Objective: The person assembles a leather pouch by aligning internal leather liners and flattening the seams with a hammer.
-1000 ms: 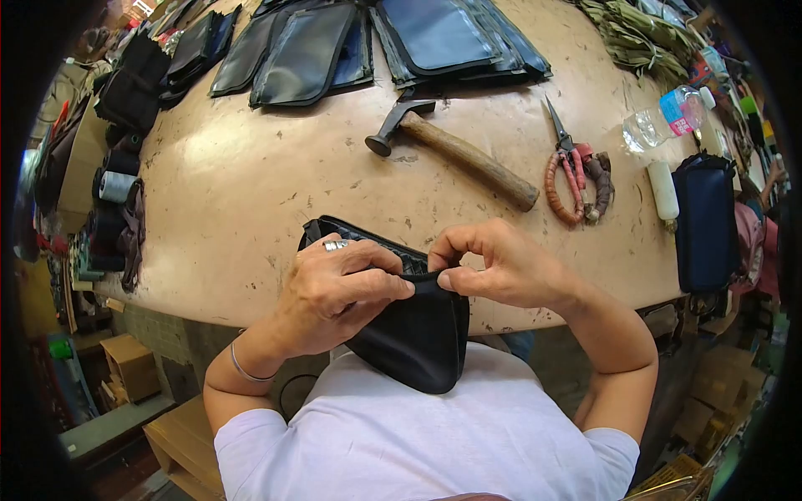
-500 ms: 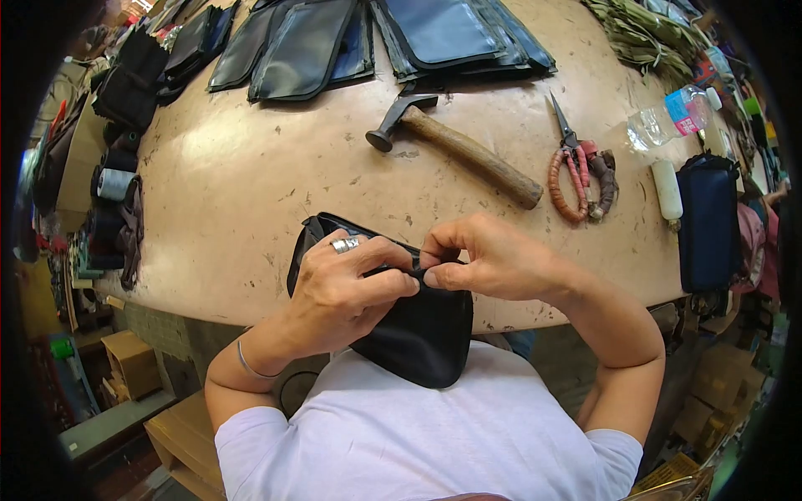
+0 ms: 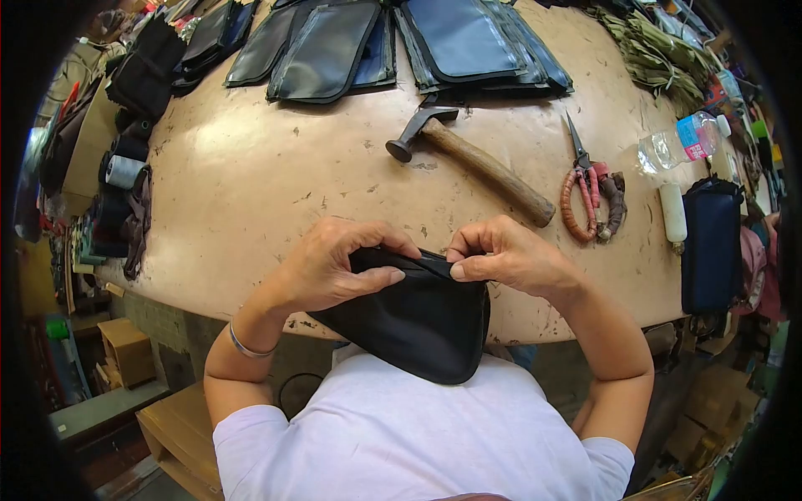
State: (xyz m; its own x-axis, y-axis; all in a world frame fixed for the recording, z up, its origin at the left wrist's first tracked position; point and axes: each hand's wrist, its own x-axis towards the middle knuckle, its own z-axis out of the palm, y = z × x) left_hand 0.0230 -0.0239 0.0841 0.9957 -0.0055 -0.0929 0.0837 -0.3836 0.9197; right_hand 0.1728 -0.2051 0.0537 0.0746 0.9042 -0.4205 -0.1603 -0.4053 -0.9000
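1. head view: both hands are on the black pouch (image 3: 418,321) at the near edge of the worktable (image 3: 251,192); it hangs off that edge toward the person's chest.
2. left hand (image 3: 330,267) is closed over the pouch's top left, thumb under, fingers on top.
3. right hand (image 3: 510,255) pinches the top rim between thumb and forefinger, just beside the left.
4. the rim's long axis runs left to right between the grips; both hands are equally near.
5. the hammer (image 3: 476,163) and scissors (image 3: 585,188) lie well apart, farther up the table.
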